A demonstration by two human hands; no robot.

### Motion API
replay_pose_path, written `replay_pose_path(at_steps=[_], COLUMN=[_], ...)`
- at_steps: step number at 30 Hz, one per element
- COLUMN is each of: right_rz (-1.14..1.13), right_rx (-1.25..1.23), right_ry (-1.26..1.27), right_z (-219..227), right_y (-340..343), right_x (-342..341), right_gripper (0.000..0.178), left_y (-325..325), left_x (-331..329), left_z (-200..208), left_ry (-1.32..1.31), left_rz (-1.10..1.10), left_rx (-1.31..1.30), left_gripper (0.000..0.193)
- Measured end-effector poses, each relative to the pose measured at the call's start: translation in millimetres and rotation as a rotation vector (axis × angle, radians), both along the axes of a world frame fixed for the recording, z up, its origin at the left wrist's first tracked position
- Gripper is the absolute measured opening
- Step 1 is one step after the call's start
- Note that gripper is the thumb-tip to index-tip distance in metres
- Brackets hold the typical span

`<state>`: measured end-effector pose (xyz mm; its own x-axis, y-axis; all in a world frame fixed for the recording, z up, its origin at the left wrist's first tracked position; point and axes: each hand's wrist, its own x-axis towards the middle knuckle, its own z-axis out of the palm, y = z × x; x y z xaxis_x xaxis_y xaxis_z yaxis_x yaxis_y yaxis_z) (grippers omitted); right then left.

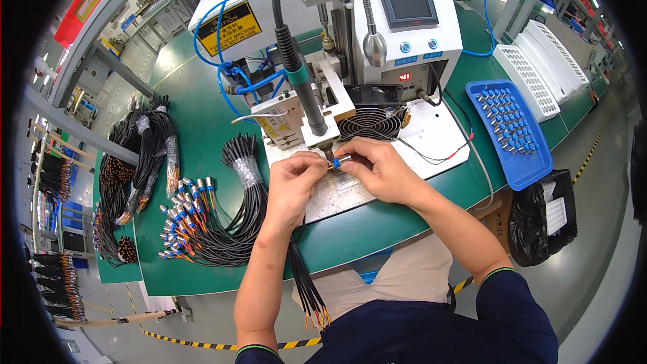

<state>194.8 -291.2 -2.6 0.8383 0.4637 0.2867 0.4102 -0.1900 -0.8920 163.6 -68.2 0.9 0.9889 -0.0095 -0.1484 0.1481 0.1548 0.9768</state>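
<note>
While the person is close to the green desk [384, 229], a bunch of black cables [306, 276] hangs over its near edge, with red, orange and yellow ends at the bottom. Left of the left forearm, a large bundle of black cables [249, 209] lies on the desk, and its silver-and-blue ends [185, 219] are spread toward the left. On the right, a black plastic bag [529, 232] with a white piece in it is below the desk edge.

Above the metal base plate [323, 203], the left grip [292, 178] is closed with finger and thumb on the coloured wires [329, 166], and the right grip [385, 166] pinches the small connector [338, 161], blue and silver. This connector is between the two hands, just below the dark handle [310, 108]; I cannot tell whether the tip touches it.

Behind the hands, a black fan [369, 123] stands on the plate. To the right, the blue tray [532, 176] carries rows of similar connectors [507, 121]. Farther away, the white machine [448, 40] has a dark screen [408, 3], and white perforated trays [528, 81] lie beyond the blue one.
</note>
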Motion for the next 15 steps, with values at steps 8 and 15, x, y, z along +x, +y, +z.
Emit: replay_pose_path(at_steps=[8,15], right_rz=[0.005,0.003], right_rx=[-0.010,-0.003], right_ry=[0.002,0.013], right_z=[0.6,0.6], right_y=[0.0,0.3], right_x=[-0.8,0.1], right_gripper=[0.022,0.022], left_y=[2.4,3.1], left_x=[0.0,0.8], left_z=[-2.1,-1.6], left_ry=[-0.004,0.022], left_rz=[-0.003,-0.007], left_rx=[0.001,-0.014], left_gripper=[0.007,0.008])
